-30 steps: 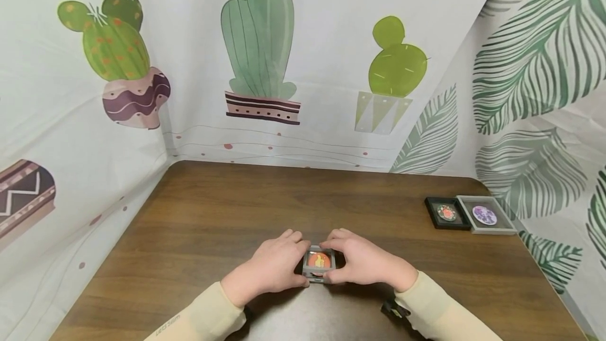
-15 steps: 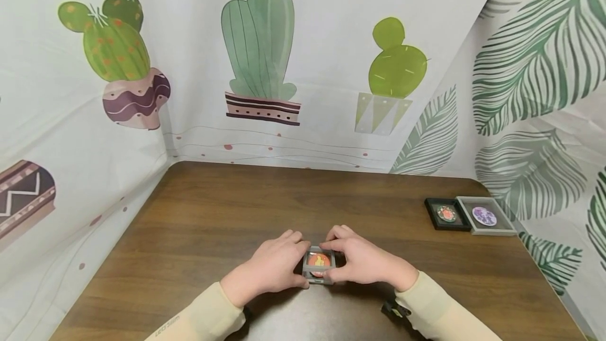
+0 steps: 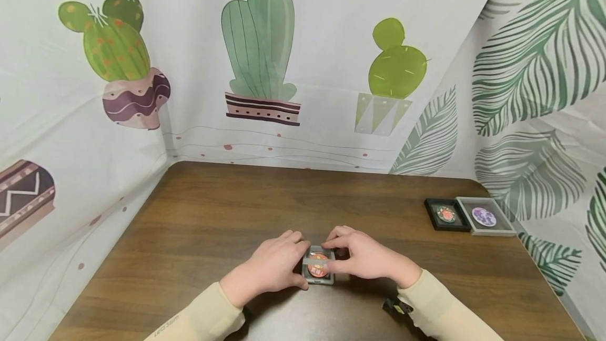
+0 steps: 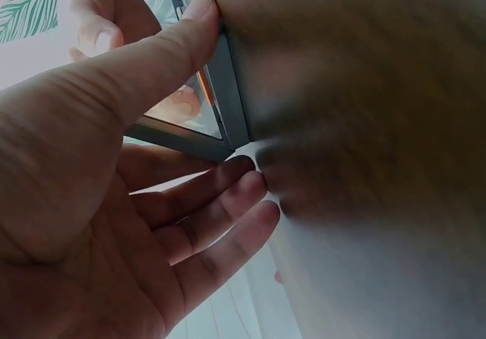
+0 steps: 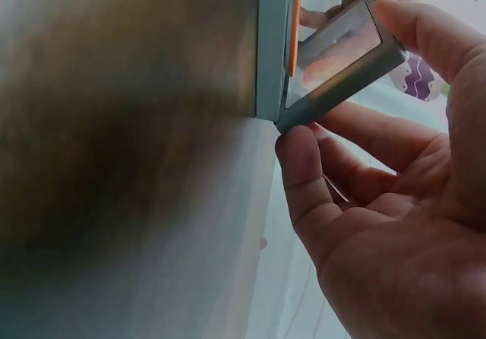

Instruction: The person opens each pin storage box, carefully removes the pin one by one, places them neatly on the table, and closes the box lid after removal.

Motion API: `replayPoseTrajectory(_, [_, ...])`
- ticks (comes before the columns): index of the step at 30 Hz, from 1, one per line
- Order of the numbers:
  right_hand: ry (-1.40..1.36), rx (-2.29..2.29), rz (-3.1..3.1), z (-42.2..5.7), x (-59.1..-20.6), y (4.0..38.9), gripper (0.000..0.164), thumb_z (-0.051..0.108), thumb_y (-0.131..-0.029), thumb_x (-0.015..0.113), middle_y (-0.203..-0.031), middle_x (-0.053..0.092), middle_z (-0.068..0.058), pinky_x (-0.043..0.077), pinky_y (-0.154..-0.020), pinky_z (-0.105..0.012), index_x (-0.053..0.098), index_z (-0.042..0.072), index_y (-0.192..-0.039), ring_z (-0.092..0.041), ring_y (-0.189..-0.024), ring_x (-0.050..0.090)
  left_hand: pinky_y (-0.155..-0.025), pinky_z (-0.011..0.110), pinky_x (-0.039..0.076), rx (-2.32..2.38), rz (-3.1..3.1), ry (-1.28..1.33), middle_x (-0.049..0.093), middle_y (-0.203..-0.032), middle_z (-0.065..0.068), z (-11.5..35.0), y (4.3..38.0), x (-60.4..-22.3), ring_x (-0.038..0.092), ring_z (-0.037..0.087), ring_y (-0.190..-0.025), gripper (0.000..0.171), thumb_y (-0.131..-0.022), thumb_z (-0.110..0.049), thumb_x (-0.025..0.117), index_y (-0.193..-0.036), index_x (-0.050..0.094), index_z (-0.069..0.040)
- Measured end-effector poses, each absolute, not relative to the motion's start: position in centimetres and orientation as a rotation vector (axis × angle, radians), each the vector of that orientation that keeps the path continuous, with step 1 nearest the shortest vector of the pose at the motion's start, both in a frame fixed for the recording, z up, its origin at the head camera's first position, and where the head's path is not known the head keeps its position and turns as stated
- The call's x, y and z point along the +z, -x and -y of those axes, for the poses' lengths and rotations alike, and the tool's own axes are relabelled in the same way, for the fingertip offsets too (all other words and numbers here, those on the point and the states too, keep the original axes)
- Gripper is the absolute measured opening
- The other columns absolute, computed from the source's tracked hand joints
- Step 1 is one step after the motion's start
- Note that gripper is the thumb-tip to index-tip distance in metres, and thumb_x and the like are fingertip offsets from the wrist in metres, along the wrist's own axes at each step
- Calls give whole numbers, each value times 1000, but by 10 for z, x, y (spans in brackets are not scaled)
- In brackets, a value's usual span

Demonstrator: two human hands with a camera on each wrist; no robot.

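Observation:
A small grey display case (image 3: 324, 281) with a see-through lid stands on the table between the two hands. Inside lies a round orange badge (image 3: 316, 270) with a yellow figure. From the left side, my left hand (image 3: 276, 261) grips the case; its thumb (image 4: 171, 46) presses the near edge of the frame. My right hand (image 3: 363, 254) pinches the lid (image 5: 357, 84), with the thumb on its raised edge and fingers at the hinge side. The lid is tilted up from the base (image 5: 271, 50), where the badge shows edge-on.
At the table's right rear, a black frame (image 3: 431, 214) with a red and green badge touches a grey frame (image 3: 494, 229) with a purple one. A cloth (image 3: 331, 57) printed with cacti hangs behind the brown table (image 3: 255, 193).
The lid's near edge has swung up and away in the right hand, and the right thumb has risen with it. The left hand stays in place on the case.

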State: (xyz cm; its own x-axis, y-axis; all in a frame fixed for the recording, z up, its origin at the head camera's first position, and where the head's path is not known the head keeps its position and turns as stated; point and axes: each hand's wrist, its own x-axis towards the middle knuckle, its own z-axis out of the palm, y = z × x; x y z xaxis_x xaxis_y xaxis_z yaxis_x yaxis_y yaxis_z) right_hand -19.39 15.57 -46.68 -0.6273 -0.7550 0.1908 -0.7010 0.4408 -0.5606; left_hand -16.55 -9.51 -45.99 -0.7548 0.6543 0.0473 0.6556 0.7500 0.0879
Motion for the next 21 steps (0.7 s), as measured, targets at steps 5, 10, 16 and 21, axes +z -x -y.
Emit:
replayPoseTrajectory(5, [1281,-984,-2552,-157,-464,195,50,52,-90,66,-109,61,5,49,-73,-31,69,11,-118,-14,-89,56,-62,29,49,-170,2906,1104,51,-100,-8,96,165,-460,49,12,-92,73,-63,-65,81,-114,63,-15])
replayPoseTrajectory(10, [1250,-997,-2536,-159,-464,197,50,52,-91,65,-108,62,5,50,-72,-31,68,11,-120,-15,-86,56,-65,29,51,-189,2896,1105,52,-105,-8,96,165,-461,50,11,-95,74,-63,-64,82,-114,63,-15])
replayPoseTrajectory(16, [1169,-1026,-2540,-162,-463,197,54,53,-91,64,-104,64,5,50,-69,-30,65,13,-126,-14,-84,58,-68,30,51,-204,2885,1108,52,-102,-8,95,164,-460,50,12,-94,73,-62,-63,83,-113,62,-15])
replayPoseTrajectory(21, [1095,-1036,-2541,-163,-462,196,55,55,-90,64,-104,66,7,51,-70,-28,64,14,-128,-8,-86,59,-68,30,51,-239,2886,1105,51,-101,-8,95,164,-459,50,11,-94,73,-61,-61,85,-111,59,-15])
